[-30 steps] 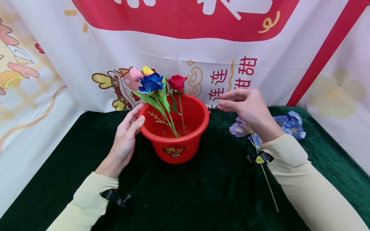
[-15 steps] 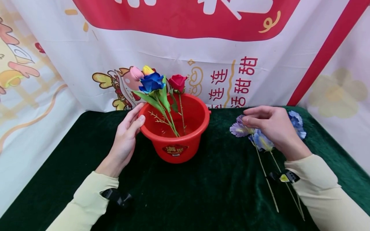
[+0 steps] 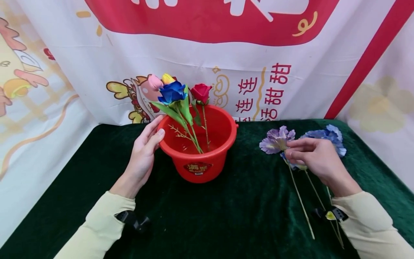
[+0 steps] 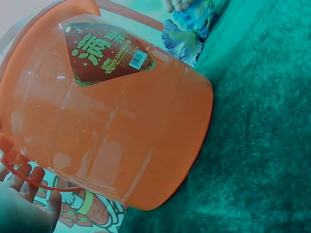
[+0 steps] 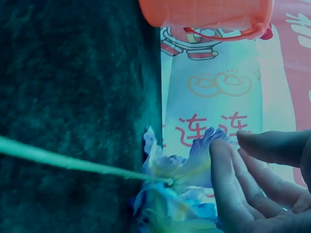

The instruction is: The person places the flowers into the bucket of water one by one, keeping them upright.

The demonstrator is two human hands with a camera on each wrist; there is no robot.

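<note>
A red bucket (image 3: pixel 179 163) stands on green cloth, holding a blue rose (image 3: pixel 173 92), a red rose (image 3: pixel 201 92) and pink and yellow tulips. At its left rim rests my left hand (image 3: pixel 140 160); the left wrist view shows loosely spread fingers (image 4: pixel 36 177) beside the bucket handle. To the right, a purple artificial flower (image 3: pixel 273 139) lies with its thin stem toward me. My right hand (image 3: pixel 318 160) reaches over it, fingertips right at the petals. In the right wrist view a gap shows between thumb and forefinger (image 5: pixel 221 158) near a petal edge.
More blue-purple flowers (image 3: pixel 334 138) lie behind and under my right hand, their stems crossing the green cloth (image 3: pixel 210 219). A white and red printed backdrop (image 3: pixel 194 54) rises directly behind the bucket.
My right hand has moved from beside the bucket to the right and down toward me, reaching the purple flower. My left hand has stayed at the bucket rim.
</note>
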